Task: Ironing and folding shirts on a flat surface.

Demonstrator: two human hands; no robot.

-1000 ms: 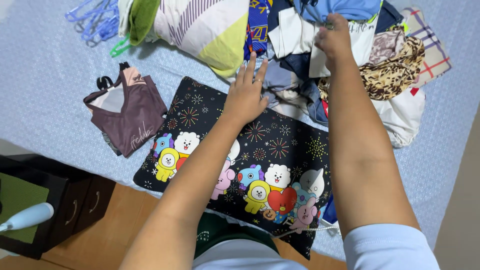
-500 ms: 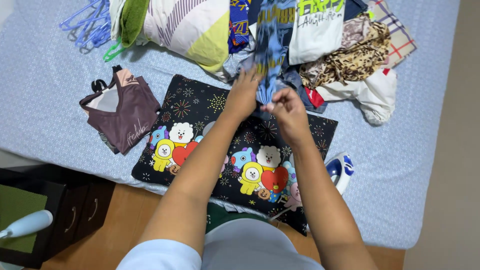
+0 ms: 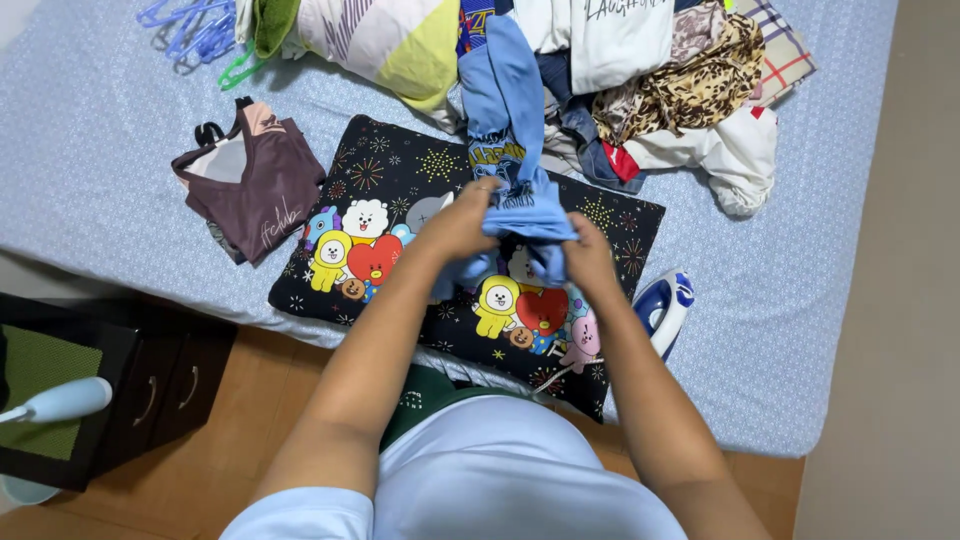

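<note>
Blue garment (image 3: 510, 120) bunches between both fists: left hand (image 3: 458, 222) and right hand (image 3: 590, 255) grip it tight above the black cartoon-print pillow (image 3: 380, 190).

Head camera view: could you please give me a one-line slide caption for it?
Both hands, left hand and right hand, grip a blue garment above a black cartoon-print cloth on the bed.

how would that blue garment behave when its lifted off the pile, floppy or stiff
Probably floppy: the blue garment bunches between the left hand and right hand, and its far end trails limp toward the clothes pile. Likely light, since it hangs in soft folds. It may drag neighbouring clothes along.
</note>
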